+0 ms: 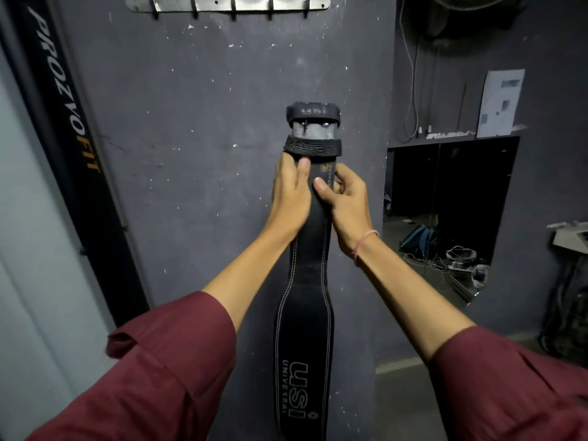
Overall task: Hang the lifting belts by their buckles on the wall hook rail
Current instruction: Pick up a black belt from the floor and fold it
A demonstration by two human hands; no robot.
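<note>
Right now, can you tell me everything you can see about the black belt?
The belt is black, leather-looking, with pale stitching along its edges and "USI UNIVERSAL" printed low on its wide part. It is held upright before the grey wall, buckle on top, below the hook rail. The left hand and right hand grip its narrow neck.

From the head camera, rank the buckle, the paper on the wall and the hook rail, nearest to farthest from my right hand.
From the right hand:
1. Buckle: just above, at the belt's top end.
2. Paper: upper right, on the side wall.
3. Hook rail: top of view, up and left.
</note>
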